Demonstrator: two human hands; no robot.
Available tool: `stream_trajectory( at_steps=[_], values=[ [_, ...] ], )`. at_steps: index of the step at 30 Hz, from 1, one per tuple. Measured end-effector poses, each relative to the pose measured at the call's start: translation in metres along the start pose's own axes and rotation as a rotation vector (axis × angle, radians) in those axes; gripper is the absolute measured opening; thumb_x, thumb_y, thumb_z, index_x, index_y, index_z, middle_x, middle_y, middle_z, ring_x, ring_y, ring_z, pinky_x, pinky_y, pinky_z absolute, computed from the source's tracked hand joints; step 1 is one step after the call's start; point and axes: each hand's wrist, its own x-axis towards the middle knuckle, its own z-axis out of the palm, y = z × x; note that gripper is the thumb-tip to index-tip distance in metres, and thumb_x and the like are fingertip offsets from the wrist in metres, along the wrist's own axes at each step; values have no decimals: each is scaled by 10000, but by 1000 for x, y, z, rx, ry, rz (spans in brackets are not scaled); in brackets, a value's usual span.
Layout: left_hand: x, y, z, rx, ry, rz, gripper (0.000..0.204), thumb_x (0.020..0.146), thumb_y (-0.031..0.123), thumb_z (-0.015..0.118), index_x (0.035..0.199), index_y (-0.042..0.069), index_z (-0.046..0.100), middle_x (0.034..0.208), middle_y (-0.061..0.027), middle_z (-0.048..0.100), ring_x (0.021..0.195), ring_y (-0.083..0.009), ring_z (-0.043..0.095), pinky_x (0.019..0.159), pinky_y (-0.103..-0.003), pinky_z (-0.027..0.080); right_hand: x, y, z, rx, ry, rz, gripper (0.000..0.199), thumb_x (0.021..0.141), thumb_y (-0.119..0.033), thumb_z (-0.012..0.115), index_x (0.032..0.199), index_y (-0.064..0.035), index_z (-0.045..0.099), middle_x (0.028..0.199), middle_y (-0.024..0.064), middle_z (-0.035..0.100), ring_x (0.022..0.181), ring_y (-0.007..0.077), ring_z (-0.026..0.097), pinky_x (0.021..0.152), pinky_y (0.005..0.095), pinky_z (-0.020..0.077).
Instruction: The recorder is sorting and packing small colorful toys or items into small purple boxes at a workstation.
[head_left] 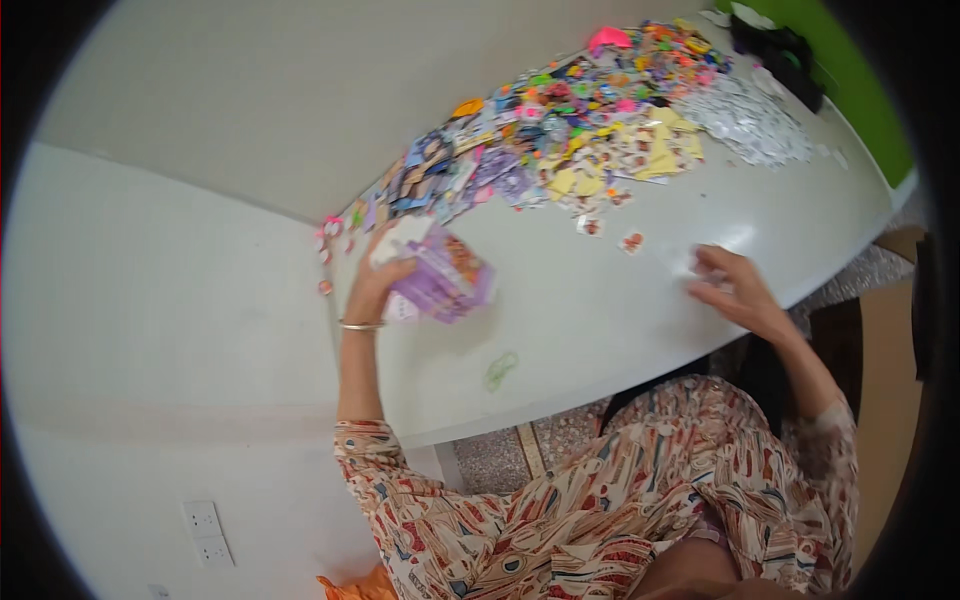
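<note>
My left hand is closed round a fanned bunch of purple printed packets, holding them above the left part of the white table. A plain white piece shows at the top of the bunch, by my fingers. Over the table's right side, my right hand has its thumb and fingers curled toward each other. Something small and pale seems to lie between them, too blurred to name. A thin green loop, like a rubber band, lies on the table below the packets.
A long heap of small colourful pieces runs along the wall. Yellow printed cards and silvery-white pieces lie at its right. Two small picture cards lie apart. A black bag-like thing rests at the far right corner; a cardboard box stands beside the table.
</note>
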Motion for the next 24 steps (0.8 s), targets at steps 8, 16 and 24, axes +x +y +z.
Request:
stream_trajectory(
  at_steps=[8,16,24],
  values=[
    [46,-15,244,-356,-282,-204,505,784,167,690,1232,8,521,1077,-56,623,1000,-167,595,890,-318,474,6,-4,23,220,-166,230,1123,607,-532,835,1375,71,279,1278,260,440,1184,355,471,1006,441,387],
    [41,-25,304,-619,-345,-233,610,799,272,671,1310,21,455,1229,-83,564,1125,-213,555,979,-375,439,-25,10,1,109,230,193,1182,560,-552,840,1363,80,246,1257,295,404,1214,395,413,1031,427,354],
    [34,-32,312,-456,-256,-157,585,869,196,646,1360,5,392,1313,-114,490,1180,-239,507,973,-375,432,-32,34,3,-267,430,1,1037,546,-342,831,1334,54,285,1234,253,411,1119,393,432,998,442,369]
  ],
)
